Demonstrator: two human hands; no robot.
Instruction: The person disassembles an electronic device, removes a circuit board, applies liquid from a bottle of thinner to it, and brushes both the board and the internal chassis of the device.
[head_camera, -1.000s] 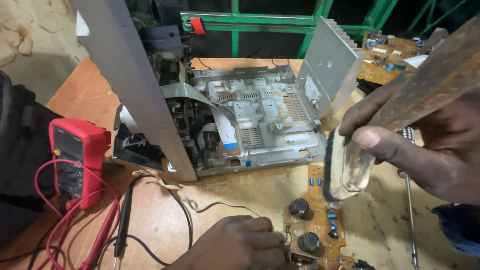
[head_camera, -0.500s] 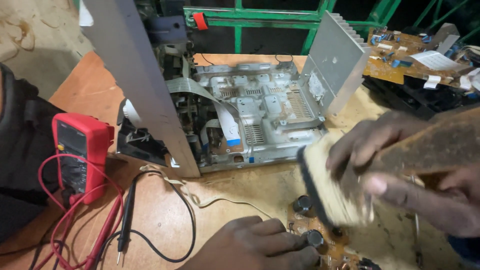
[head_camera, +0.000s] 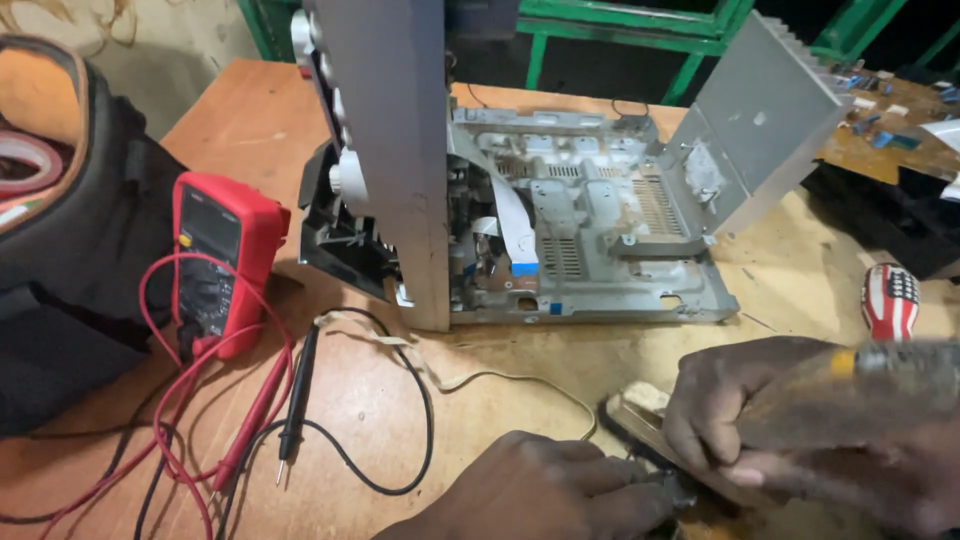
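The right hand's grip is closed on a flat wooden-handled brush, light and stiff, best held by its handle, just in front of the open grey metal chassis, while the left hand presses down beside it, grip hidden.

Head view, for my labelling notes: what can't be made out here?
- Circuit board: hidden in the head view under the left hand and right hand.
- Brush: mostly covered by the right hand's fingers; its handle is motion-blurred.
- Screwdriver: only the striped handle shows.
- Multimeter: screen too small to read.
- Black bag: cut off by left edge.
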